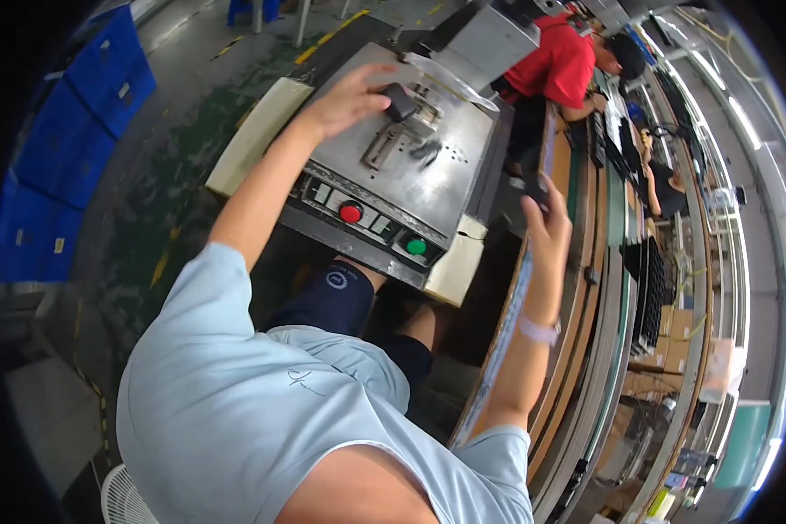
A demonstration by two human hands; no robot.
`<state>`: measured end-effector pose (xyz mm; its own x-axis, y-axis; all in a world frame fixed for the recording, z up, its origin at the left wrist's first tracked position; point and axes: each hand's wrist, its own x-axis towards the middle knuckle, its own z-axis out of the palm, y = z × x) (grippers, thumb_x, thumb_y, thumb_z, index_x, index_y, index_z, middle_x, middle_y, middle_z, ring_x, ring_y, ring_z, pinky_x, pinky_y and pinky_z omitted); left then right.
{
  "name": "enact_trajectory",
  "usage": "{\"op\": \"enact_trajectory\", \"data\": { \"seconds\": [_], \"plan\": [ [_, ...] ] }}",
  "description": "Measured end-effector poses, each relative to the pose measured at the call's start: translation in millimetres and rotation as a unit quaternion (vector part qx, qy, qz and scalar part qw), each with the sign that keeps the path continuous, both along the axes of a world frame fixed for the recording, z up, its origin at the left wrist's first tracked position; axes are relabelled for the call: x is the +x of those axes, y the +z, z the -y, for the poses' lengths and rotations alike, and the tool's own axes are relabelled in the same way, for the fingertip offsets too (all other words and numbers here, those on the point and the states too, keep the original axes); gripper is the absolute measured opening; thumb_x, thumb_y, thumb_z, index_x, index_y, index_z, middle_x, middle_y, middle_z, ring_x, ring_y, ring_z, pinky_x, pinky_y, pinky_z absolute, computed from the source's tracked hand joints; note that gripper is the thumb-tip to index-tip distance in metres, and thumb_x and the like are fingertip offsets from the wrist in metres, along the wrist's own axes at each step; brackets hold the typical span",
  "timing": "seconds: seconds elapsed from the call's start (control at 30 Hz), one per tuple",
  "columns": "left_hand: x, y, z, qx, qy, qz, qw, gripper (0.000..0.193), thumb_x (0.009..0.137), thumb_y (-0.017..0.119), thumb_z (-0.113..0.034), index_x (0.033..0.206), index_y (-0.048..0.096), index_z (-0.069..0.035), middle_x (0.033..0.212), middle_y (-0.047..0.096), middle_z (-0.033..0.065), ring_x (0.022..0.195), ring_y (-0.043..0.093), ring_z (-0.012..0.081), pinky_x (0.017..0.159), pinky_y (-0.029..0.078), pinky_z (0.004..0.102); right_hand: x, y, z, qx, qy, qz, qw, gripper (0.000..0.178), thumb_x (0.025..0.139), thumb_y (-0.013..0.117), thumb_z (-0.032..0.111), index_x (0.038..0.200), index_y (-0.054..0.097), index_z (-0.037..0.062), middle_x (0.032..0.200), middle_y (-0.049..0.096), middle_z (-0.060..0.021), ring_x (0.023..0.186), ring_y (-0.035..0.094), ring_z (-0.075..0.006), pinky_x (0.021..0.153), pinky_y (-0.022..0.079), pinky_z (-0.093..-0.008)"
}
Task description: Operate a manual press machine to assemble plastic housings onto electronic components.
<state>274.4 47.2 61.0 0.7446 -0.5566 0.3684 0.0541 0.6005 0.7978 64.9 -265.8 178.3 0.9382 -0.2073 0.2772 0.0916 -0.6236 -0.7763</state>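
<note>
Block (399, 103) by jig (423, 120), prob. not seated yet; L hand (344, 105), fingers spread, touches it, hold unclear. R hand (548, 230) pinches dark pc (539, 189), not set down.

Near plate (410, 190) free, fixture (424, 119) blocking middle, housing (489, 42) behind

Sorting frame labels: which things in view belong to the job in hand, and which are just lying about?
Apparently in the job:
- dark block at the left hand's thumb
- dark piece in the right hand
- metal fixture on the steel plate
- red button, green button

Apparently just around:
- blue bins
- cardboard boxes
</note>
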Motion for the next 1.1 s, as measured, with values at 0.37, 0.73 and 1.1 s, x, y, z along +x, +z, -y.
{"op": "enact_trajectory", "data": {
  "seconds": [0.37,0.73,1.1],
  "plan": [
    [-190.0,-41.5,-86.0,-0.028,0.144,-0.288,0.946,0.038,0.091,0.063,-0.008,0.126,0.049,-0.013,0.111,0.058,0.0151,0.090,0.058,0.0218,0.080,0.050,0.0304,191.1,-98.9,-60.8,-0.317,0.225,0.133,0.912,0.056,0.090,0.063,0.022,0.142,0.046,0.0101,0.128,0.057,-0.0146,0.107,0.057,-0.0330,0.088,0.048,-0.0380],
    [-173.8,-74.6,-78.4,0.329,0.366,0.045,0.870,0.029,0.084,0.063,-0.001,0.110,0.053,-0.008,0.091,0.062,0.0046,0.081,0.057,0.0167,0.078,0.047,0.0276,-8.3,-102.2,-66.0,-0.512,0.169,-0.130,0.832,0.106,0.066,0.083,0.039,0.153,0.025,0.0169,0.151,0.034,-0.0165,0.140,0.032,-0.0373,0.107,0.034,-0.0584],
    [-210.2,42.0,23.8,0.202,0.015,0.072,0.977,0.060,0.100,0.042,-0.037,0.148,0.027,-0.004,0.146,0.042,0.0149,0.129,0.042,0.0228,0.109,0.028,0.0356,-61.6,-18.6,-72.8,0.249,0.185,-0.231,0.922,0.028,0.089,0.064,0.014,0.112,0.058,0.0005,0.080,0.060,-0.0017,0.067,0.052,-0.0088,0.060,0.043,-0.0220]
  ]
}}
